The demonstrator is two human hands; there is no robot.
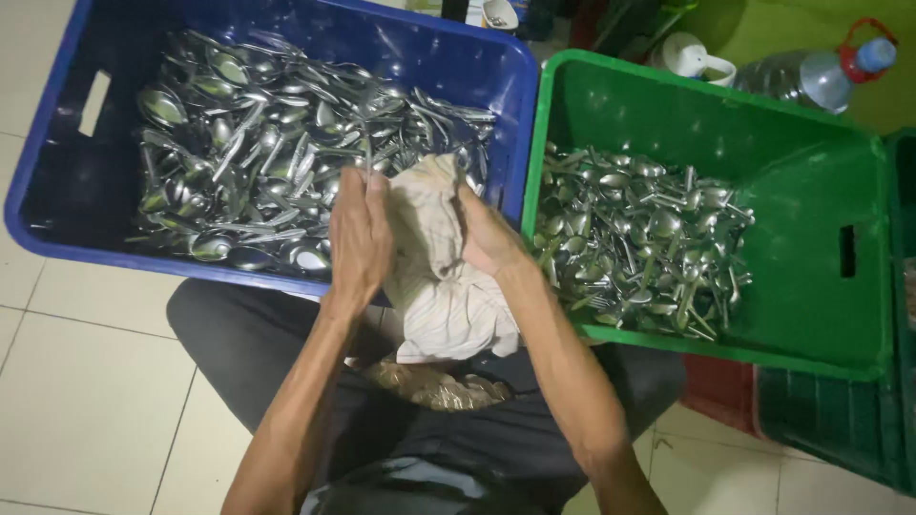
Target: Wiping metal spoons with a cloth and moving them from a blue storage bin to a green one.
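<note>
Nearest the camera are your two bare forearms, rising from your dark-trousered lap toward a crumpled off-white cotton cloth (434, 267) that you hold between both hands, over the gap between your knees and the near rim of the crates. Your left hand (360, 234) is clenched around the cloth's left side, fingers curled over its top edge, and your right hand (489, 234) grips the right side, the fabric bunched between the two palms; whether anything is wrapped inside the cloth cannot be told. The cloth's loose tail hangs down onto your lap, where a small crumpled clear plastic bag (441, 386) with something pale brownish inside lies just below it. Directly beyond your hands sits a large blue plastic crate (67, 224) with a slot handle in its left wall, holding a deep heap of stainless steel spoons (258, 157), shiny and tangled in every direction. Touching its right side is a green plastic crate (830, 315), also with a slot handle, carrying a smaller pile of steel spoons and forks (639, 248) gathered at its left half, while its right half shows bare green floor. Both crates rest on a pale tiled floor (86, 401). Behind the green crate stand a white plastic jug (692, 57) and a clear plastic water bottle (806, 76) with a red carry loop at its neck.
</note>
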